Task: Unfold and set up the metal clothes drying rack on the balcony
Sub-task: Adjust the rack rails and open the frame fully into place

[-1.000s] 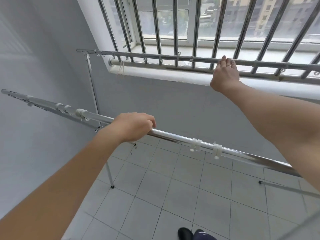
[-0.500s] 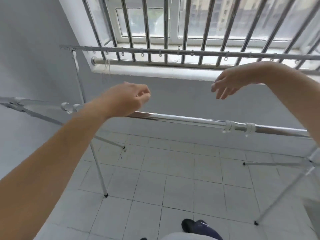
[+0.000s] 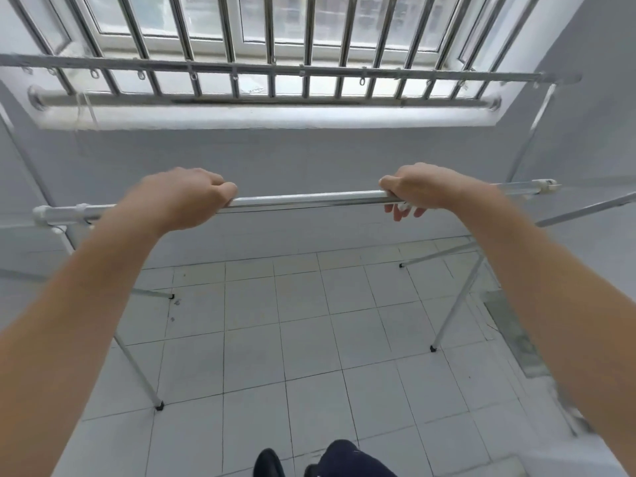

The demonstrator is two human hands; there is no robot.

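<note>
A: Where does the head view sit?
B: High, tilted down toward the barred window (image 3: 268, 46) at twelve o'clock, close over the near rack bar (image 3: 309, 198).
A: Any other view?
B: Only this one.

I see the metal drying rack (image 3: 309, 200) standing unfolded on the tiled floor. Its near top bar is shiny and lies almost level, with white plastic fittings at both ends. The far bar runs along the window, carrying small hooks. Thin legs spread outward, and their black feet touch the floor.
</note>
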